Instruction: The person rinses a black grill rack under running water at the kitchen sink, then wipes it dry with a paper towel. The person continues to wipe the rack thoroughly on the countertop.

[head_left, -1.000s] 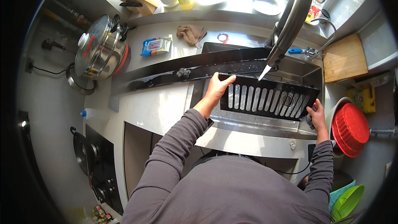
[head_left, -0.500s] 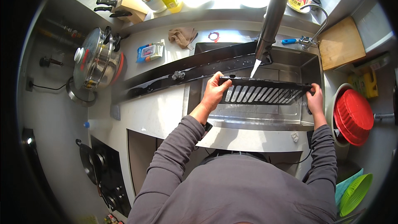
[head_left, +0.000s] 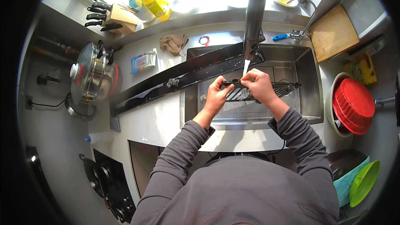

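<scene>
Over the sink [head_left: 306, 64] I hold a long black slotted panel [head_left: 287, 87], tilted under the running tap [head_left: 253, 21]. My left hand [head_left: 216, 96] grips its left end, thumb and fingers closed around the edge. Close by, my right hand [head_left: 260, 85] pinches the panel's upper rim near a small black clip. A fuzzy grey patch, perhaps a scourer, shows below the right fingers; I cannot make it out well. Behind the panel, a long black trough [head_left: 141, 96] lies slantwise from the counter across the sink, wet inside, with a steel wool scourer [head_left: 172, 82] in it.
Left on the counter stand a glass-lidded steamer pot [head_left: 87, 75], a packet of wipes [head_left: 143, 62] and a brown cloth [head_left: 173, 43]. A red basin [head_left: 354, 104] sits to the right, below a wooden cutting board [head_left: 334, 33]. A knife block [head_left: 121, 18] and yellow bottle [head_left: 156, 6] stand by the window.
My right hand has let go of the panel's right end and moved left to its upper rim, beside my left hand. The panel now lies flatter, and the view has shifted slightly.
</scene>
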`<state>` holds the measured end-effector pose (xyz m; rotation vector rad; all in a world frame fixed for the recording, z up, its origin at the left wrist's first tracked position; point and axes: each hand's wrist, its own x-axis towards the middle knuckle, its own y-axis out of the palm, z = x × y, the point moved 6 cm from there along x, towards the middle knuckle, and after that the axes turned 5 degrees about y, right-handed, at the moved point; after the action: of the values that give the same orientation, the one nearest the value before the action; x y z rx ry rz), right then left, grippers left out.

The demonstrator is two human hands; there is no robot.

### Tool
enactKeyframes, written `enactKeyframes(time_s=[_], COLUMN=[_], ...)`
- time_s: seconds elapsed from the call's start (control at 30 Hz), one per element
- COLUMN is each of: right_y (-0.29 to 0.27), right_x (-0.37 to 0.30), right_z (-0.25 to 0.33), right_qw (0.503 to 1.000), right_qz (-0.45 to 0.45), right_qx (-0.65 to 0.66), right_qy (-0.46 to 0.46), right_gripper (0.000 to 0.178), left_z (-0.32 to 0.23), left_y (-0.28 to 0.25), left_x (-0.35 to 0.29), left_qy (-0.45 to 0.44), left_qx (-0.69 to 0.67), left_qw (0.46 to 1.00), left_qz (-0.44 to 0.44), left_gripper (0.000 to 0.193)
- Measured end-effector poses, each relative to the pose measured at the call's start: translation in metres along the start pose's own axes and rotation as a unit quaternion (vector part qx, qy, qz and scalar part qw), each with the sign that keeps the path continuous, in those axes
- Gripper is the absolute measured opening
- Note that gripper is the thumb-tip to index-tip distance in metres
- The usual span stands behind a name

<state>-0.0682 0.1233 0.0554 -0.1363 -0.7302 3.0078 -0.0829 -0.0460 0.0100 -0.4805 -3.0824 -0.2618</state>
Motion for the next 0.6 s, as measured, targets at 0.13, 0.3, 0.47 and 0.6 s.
enactKeyframes(time_s=[0.13,0.3,0.47,0.6], right_y=[0.001,-0.018,-0.011,0.0], right_x=[0.007,0.008,0.004,0.001], right_z=[-0.015,-0.032,-0.015,-0.003], right_qw=[0.998,0.986,0.998,0.997], right_qz=[-0.026,-0.099,-0.049,-0.026], right_qx=[-0.048,-0.113,-0.015,-0.009], right_qy=[0.001,0.067,-0.023,-0.066], right_gripper=[0.009,0.01,0.01,0.011], left_z=[-0.003,0.0,0.003,-0.001], left_y=[0.001,-0.008,-0.006,0.001], left_x=[0.0,0.003,0.004,0.004], left_qy=[0.013,0.022,0.017,0.018], left_qx=[0.007,0.025,0.012,0.004], left_qw=[1.0,0.999,1.0,1.0], left_qz=[0.003,0.002,0.003,-0.003], left_gripper=[0.017,0.017,0.018,0.018])
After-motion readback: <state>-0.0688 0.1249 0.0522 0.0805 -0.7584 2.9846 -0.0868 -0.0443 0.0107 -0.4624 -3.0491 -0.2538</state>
